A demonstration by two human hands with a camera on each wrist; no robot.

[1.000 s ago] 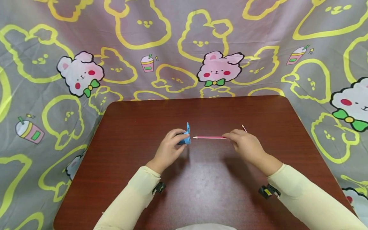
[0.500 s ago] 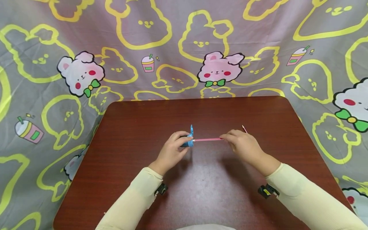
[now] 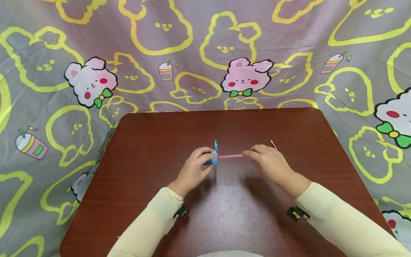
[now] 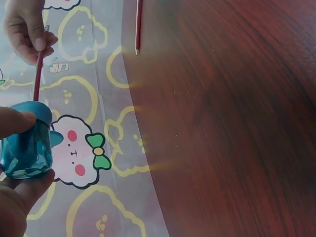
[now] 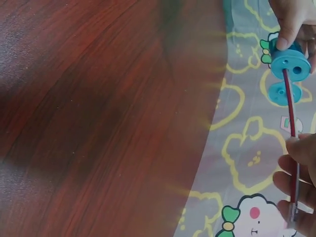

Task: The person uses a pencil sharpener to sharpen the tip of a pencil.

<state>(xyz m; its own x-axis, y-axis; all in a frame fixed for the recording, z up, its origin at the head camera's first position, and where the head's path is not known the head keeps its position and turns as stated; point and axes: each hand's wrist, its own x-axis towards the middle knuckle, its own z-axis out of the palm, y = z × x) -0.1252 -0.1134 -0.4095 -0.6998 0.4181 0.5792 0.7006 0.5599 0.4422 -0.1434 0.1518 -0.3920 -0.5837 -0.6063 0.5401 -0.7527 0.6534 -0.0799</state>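
A blue pencil sharpener (image 3: pixel 214 161) with a see-through container is gripped by my left hand (image 3: pixel 191 171), thumb and fingers around its sides. Its round lid (image 5: pixel 285 94) hangs open, and two holes show in the top face in the right wrist view. My right hand (image 3: pixel 271 164) pinches a red pencil (image 3: pixel 230 156) near its far end, fingers curled along the shaft. The pencil's tip is inside one of the sharpener's holes and hidden there. Both things are held above the table. The left wrist view shows the sharpener body (image 4: pixel 30 148) between thumb and fingers.
A second red pencil (image 3: pixel 273 144) lies on the brown table (image 3: pixel 231 221) just beyond my right hand, partly hidden by it. A patterned cloth (image 3: pixel 192 43) surrounds the table's back and sides. A tiny pale bit (image 3: pixel 118 237) lies near the left front.
The pencil, first apart from the sharpener, has moved left into its hole. The sharpener has shifted slightly right, bringing my hands closer together. The other pencil has stayed put.
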